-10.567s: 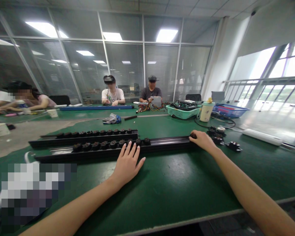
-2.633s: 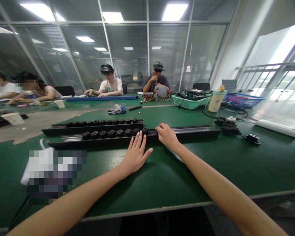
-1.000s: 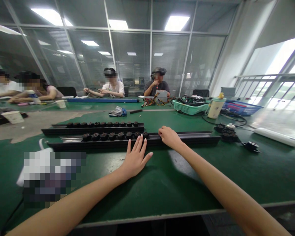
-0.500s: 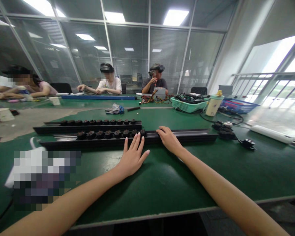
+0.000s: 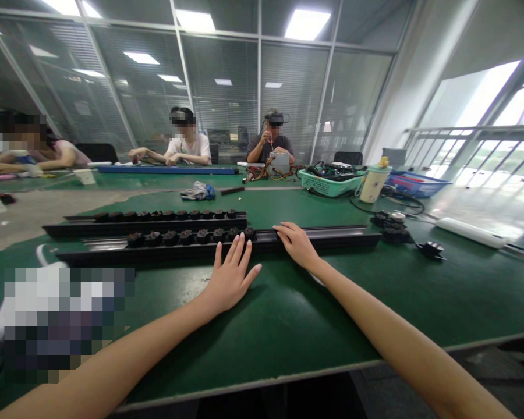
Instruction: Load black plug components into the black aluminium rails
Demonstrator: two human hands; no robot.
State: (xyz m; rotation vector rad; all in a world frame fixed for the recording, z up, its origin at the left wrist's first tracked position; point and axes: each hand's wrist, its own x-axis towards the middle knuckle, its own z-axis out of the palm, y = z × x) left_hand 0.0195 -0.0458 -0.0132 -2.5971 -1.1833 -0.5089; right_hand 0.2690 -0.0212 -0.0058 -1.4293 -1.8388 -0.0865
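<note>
My left hand (image 5: 229,279) lies with its fingers spread, the fingertips against the front wall of a long black rail (image 5: 332,240). Small round black parts (image 5: 186,237) with ragged tops stand in a row inside that rail, left of centre, ending by my left fingertips. My right hand (image 5: 297,247) is bent over the rail right of the row, its fingers close together on the channel. My right thumb and whatever may lie under these fingertips are hidden. Behind runs a second black rail (image 5: 157,227), also holding a row of these parts (image 5: 170,215).
More black parts (image 5: 395,226) lie at the right, near a white tube (image 5: 470,233). Beyond are a green basket (image 5: 327,185), a lidded cup (image 5: 375,183) and a blue basket (image 5: 423,185). A cloth (image 5: 198,191) lies at the back. Co-workers sit across the table (image 5: 332,326).
The whole view has shifted slightly, so most things appear a little further left. Both hands keep nearly the same place on the rail, and the row of parts looks unchanged.
</note>
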